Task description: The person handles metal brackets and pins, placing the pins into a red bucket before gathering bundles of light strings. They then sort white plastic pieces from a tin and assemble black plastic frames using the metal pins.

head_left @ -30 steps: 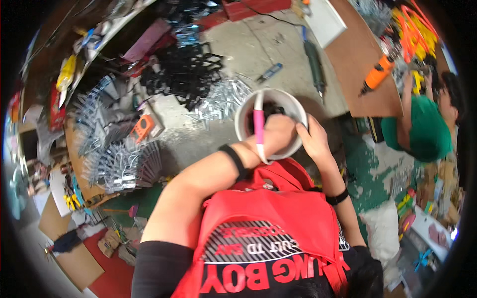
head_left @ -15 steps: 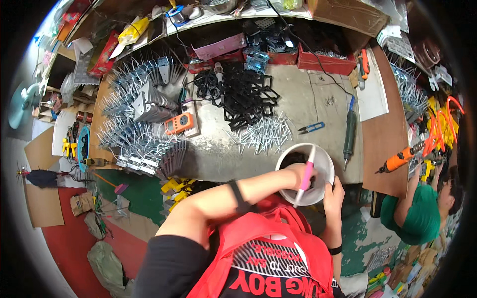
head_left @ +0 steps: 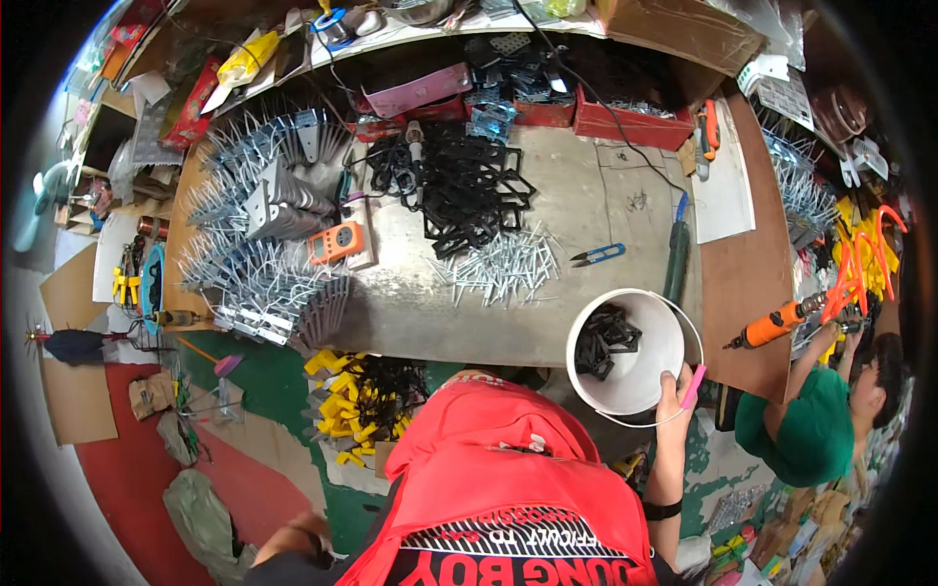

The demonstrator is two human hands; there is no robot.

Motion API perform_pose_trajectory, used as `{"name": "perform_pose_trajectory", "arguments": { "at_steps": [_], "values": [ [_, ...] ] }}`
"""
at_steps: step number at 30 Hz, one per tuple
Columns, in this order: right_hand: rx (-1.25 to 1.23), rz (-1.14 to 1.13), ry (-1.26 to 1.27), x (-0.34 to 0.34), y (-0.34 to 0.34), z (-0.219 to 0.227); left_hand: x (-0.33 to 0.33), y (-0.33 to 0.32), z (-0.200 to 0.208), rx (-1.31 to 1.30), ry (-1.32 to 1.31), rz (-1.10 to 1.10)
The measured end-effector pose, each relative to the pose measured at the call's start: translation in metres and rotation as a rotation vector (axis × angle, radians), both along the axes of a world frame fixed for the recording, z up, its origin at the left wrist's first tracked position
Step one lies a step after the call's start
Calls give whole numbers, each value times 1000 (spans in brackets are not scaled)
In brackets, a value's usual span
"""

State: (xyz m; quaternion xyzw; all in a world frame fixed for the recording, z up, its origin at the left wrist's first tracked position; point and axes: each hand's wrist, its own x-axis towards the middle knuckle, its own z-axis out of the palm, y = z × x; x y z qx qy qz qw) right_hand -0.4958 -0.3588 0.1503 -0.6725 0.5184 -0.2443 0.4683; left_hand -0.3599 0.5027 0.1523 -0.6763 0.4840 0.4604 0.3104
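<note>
My right hand (head_left: 674,397) grips the near right rim of a white bucket (head_left: 647,388), with the thumb over the edge. The bucket is tilted so its inside shows, at the front edge of the workbench. Several black plastic frames (head_left: 608,342) lie in it on the left side. Its wire handle has a pink grip (head_left: 694,387), hanging beside my right fingers. My left arm is drawn back to the lower left and blurred; I cannot see that hand. On the bench are a pile of black frames (head_left: 489,186) and loose silvery pins (head_left: 503,272).
Wired metal plates (head_left: 283,210) are stacked at left beside an orange meter (head_left: 337,242). Blue snips (head_left: 598,255) and a dark green electric screwdriver (head_left: 676,259) lie at right. An orange power screwdriver (head_left: 777,324) hangs near a co-worker in green (head_left: 796,430).
My left hand has come out of the bucket and pulled back to the lower left. The bucket has shifted right, and its pink-gripped handle has swung over to the right side.
</note>
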Motion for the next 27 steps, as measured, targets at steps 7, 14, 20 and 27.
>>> {"name": "perform_pose_trajectory", "arguments": {
  "at_steps": [7, 14, 20, 27],
  "values": [
    [152, -179, -182, -23, -60, -29, 28, -178, -165, -175, -13, 506],
    [28, -168, -419, 63, -159, -56, 171, -556, 30, -1063, -166, 703],
    [280, -264, -380, 103, -184, -61, 214, -636, 63, -1155, -192, 459],
    [104, -279, -196, 49, -181, -23, 306, -722, 76, -1546, -165, 369]
  ]
}}
